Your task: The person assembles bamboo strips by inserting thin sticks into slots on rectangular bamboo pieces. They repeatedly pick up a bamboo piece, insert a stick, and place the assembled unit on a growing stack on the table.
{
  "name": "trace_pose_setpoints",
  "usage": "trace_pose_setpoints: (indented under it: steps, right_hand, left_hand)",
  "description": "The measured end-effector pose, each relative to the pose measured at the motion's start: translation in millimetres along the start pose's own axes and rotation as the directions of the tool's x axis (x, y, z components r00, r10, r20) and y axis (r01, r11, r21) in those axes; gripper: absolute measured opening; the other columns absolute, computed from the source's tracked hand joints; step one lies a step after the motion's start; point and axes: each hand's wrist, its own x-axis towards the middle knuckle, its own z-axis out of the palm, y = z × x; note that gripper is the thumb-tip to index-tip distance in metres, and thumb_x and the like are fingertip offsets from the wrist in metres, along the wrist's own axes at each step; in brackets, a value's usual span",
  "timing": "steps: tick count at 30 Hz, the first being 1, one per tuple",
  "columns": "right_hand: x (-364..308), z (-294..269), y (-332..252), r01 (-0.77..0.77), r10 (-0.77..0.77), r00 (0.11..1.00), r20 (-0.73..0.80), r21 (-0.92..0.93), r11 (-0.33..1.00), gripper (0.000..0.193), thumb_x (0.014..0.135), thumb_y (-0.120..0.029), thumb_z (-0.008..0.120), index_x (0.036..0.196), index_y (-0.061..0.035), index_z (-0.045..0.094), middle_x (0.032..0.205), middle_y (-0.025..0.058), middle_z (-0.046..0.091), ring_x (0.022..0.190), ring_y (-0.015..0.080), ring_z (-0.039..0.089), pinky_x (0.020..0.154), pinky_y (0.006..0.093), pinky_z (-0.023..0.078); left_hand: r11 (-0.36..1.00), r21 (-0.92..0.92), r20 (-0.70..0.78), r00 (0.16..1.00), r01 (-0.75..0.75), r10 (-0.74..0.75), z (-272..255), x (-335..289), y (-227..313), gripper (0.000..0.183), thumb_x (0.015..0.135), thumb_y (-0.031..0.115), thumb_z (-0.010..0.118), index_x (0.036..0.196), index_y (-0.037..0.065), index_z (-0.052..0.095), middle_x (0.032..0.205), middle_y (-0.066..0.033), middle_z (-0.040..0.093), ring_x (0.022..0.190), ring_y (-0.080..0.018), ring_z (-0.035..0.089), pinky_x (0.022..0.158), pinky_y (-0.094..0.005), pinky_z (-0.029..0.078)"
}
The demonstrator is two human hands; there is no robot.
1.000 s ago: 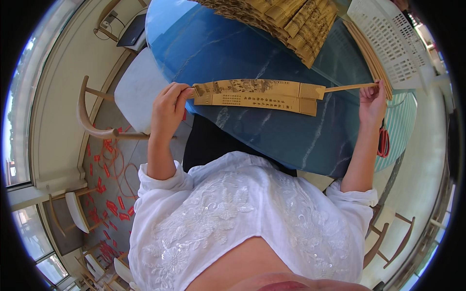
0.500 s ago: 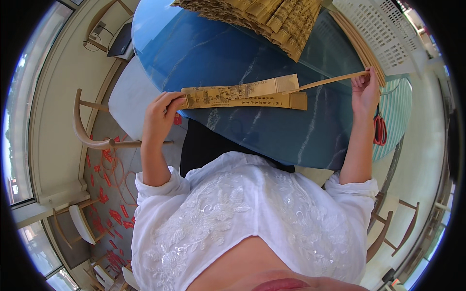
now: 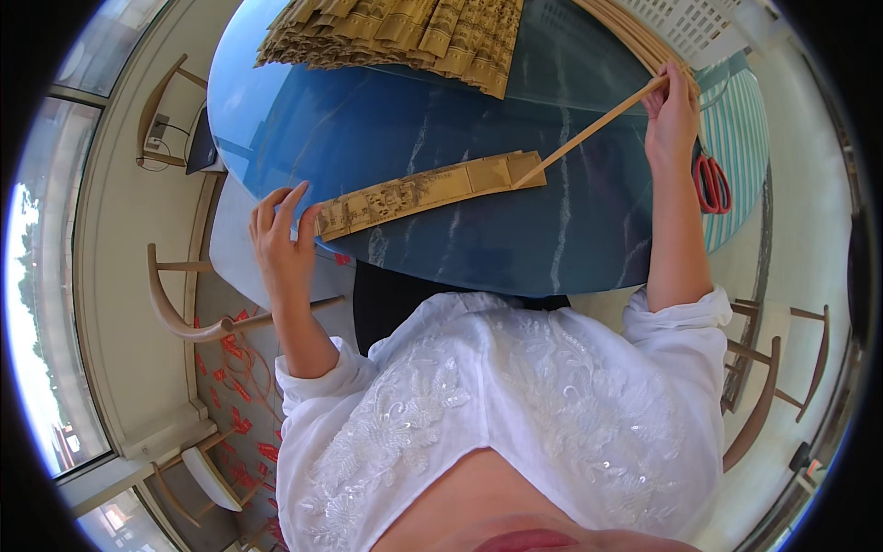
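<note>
A narrow gold pleated paper strip (image 3: 414,195), printed with dark drawings, lies slantwise on the blue table. Its layers are closed together. At its left end is my left hand (image 3: 283,235), fingers apart, the thumb at the strip's edge; I cannot tell whether it touches. My right hand (image 3: 674,115) pinches the upper end of a thin flat wooden stick (image 3: 593,134). The stick slants down to the left, and its tip meets the right end of the strip; whether it sits between the layers is unclear.
A pile of gold pleated papers (image 3: 395,41) covers the table's (image 3: 589,239) far side. More wooden sticks (image 3: 625,32) lie at the far right beside a white perforated basket (image 3: 685,28). Red-handled scissors (image 3: 711,184) are right of my right forearm. A wooden chair (image 3: 189,313) stands at left.
My left hand has let go of the strip and its fingers have spread. The strip's two parted layers now lie together. The stick slants more steeply. The whole view has shifted.
</note>
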Motion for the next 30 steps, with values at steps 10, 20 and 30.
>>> trace_pose_setpoints:
  steps: [10, 20, 30]
  right_hand:
    - [1, -3, 6, 0.01, -0.01, 1.0, 0.005, -0.027, 1.0, 0.028, 0.102, -0.023, 0.058, 0.081, -0.0061, 0.06, 0.059, -0.0035, 0.039, 0.053, 0.0063, 0.033, 0.053, 0.0244, 0.029]
    - [-2, -4, 1, 0.021, -0.021, 0.999, 0.035, -0.007, 1.0, 0.023, 0.104, -0.021, 0.056, 0.088, -0.0056, 0.061, 0.061, -0.0033, 0.042, 0.054, 0.0058, 0.038, 0.054, 0.0235, 0.035]
    - [0, -3, 1, 0.066, -0.066, 0.998, 0.018, 0.005, 0.998, 0.027, 0.102, -0.022, 0.058, 0.084, -0.0034, 0.06, 0.06, -0.0022, 0.042, 0.054, 0.0065, 0.036, 0.053, 0.0249, 0.031]
  left_hand:
    - [0.799, -0.483, 0.22, 0.834, -0.357, 0.506, 69, 59, 122, 0.018, 0.083, 0.017, 0.076, 0.099, 0.01, 0.075, 0.106, -0.0038, 0.064, 0.11, -0.0252, 0.057, 0.093, -0.0398, 0.042]
    - [0.753, -0.634, 0.335, 0.816, -0.175, 0.471, 90, 62, 117, 0.014, 0.084, 0.013, 0.075, 0.097, 0.007, 0.073, 0.106, -0.0084, 0.063, 0.104, -0.0281, 0.058, 0.092, -0.039, 0.047]
    - [0.737, -0.641, 0.276, 0.832, -0.214, 0.481, 96, 58, 117, 0.012, 0.086, 0.009, 0.072, 0.096, 0.004, 0.068, 0.105, -0.0093, 0.063, 0.101, -0.0294, 0.058, 0.09, -0.0389, 0.047]
